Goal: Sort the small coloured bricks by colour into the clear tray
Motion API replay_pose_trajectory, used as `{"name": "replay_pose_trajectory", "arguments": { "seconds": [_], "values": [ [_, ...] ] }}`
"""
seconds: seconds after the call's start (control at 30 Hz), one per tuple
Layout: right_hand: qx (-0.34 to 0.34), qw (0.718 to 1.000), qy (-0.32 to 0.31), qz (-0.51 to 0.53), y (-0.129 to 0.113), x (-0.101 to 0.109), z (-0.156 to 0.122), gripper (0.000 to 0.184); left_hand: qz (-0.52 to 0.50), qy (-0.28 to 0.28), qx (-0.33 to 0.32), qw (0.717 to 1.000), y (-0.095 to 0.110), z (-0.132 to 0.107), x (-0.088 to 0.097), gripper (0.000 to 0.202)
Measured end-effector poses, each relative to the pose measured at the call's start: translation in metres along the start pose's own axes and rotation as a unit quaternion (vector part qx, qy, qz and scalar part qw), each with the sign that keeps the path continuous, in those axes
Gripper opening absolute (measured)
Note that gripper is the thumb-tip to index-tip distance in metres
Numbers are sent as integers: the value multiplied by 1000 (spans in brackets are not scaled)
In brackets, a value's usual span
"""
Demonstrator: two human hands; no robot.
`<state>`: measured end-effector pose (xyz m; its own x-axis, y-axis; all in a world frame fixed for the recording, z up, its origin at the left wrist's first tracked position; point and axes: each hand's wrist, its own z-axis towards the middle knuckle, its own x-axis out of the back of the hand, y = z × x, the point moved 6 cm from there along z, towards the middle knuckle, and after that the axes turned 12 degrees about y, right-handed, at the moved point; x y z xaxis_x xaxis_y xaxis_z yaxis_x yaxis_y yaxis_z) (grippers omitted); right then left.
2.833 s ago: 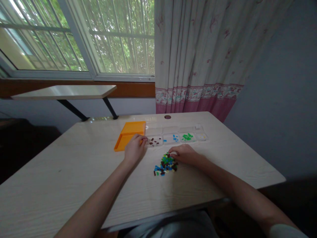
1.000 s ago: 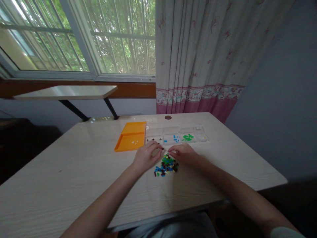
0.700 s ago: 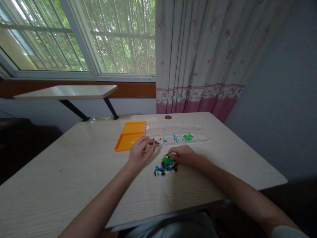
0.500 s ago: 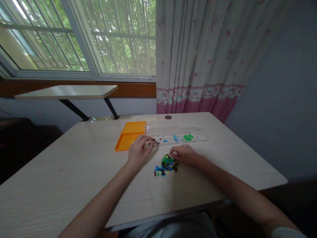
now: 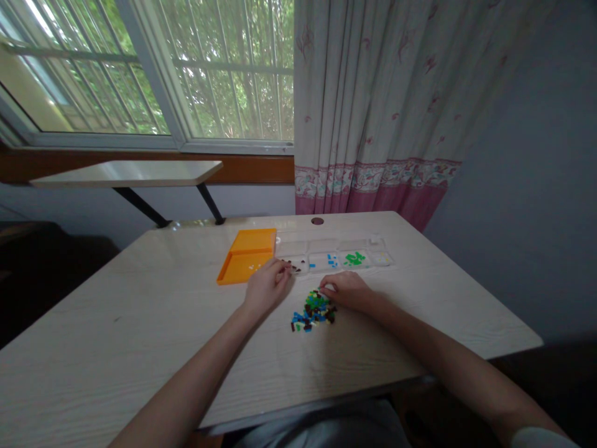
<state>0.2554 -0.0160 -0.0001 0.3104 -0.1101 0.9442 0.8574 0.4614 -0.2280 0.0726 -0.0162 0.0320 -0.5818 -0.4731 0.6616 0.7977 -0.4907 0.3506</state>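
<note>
My left hand (image 5: 268, 284) is at the left end of the clear compartment tray (image 5: 317, 269), its fingers pinched beside the small dark brown pieces (image 5: 299, 269) there. Whatever is between those fingertips is hidden. A loose pile of tiny building bricks (image 5: 313, 311), in green, blue, dark brown and pale yellow, lies on the table in front of the tray. At the pile's upper right edge rests my right hand (image 5: 347, 290), thumb and forefinger closed together; I cannot make out what they hold. Blue pieces (image 5: 331, 260) and green pieces (image 5: 355, 258) lie in separate compartments.
An orange case (image 5: 247, 252) lies opened flat left of the tray, with a few white bits in its near half. The pale wooden table (image 5: 163, 323) carries a raised shelf (image 5: 130, 173) at the back left. Behind are a barred window and a curtain (image 5: 373, 124).
My left hand has drawn down slightly and its fingers have closed in; a dark piece seen at its fingertips before no longer shows there. My right hand has stayed at the pile.
</note>
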Motion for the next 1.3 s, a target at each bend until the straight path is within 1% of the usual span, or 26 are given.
{"name": "replay_pose_trajectory", "arguments": {
  "seconds": [0.1, 0.17, 0.3, 0.37, 0.43, 0.5, 0.63, 0.77, 0.87, 0.97, 1.1, 1.3],
  "values": [
    [-9, 1000, 3, 2, 1, -1, 0, 25, -26, -58, -52, 997, 17, -5, -8, 17],
    [-11, 1000, 7, 1, 0, -2, 1, 25, -26, -85, -74, 993, 26, -8, -11, 16],
    [-3, 999, 34, 10, -3, 0, 2, 22, -31, -116, -89, 989, 34, -11, -16, 17],
    [-16, 997, 58, 44, -4, 2, 3, 21, -43, -118, -88, 988, 36, -11, -16, 17],
    [-30, 991, 78, 108, -6, 4, 2, 21, -59, -116, -93, 987, 38, -12, -16, 16],
    [-38, 980, 84, 178, -8, 4, 2, 21, -72, -108, -101, 986, 40, -13, -15, 15],
    [-51, 958, 59, 275, -9, -3, 1, 27, -84, -87, -120, 985, 45, -13, -11, 16],
    [-60, 939, 32, 337, -7, -12, 2, 30, -88, -79, -136, 984, 48, -13, -9, 19],
    [-61, 943, 42, 325, -5, -12, 3, 31, -92, -82, -138, 983, 49, -13, -9, 20],
    [-50, 957, 87, 271, -5, -2, 2, 28, -90, -77, -127, 985, 47, -13, -9, 21],
    [-10, 970, 134, 203, -10, 8, -1, 20, -92, -79, -120, 985, 47, -12, -10, 20],
    [52, 966, 197, 159, -15, 15, -5, 19, -120, -91, -107, 983, 46, -12, -12, 20]
  ]
}}
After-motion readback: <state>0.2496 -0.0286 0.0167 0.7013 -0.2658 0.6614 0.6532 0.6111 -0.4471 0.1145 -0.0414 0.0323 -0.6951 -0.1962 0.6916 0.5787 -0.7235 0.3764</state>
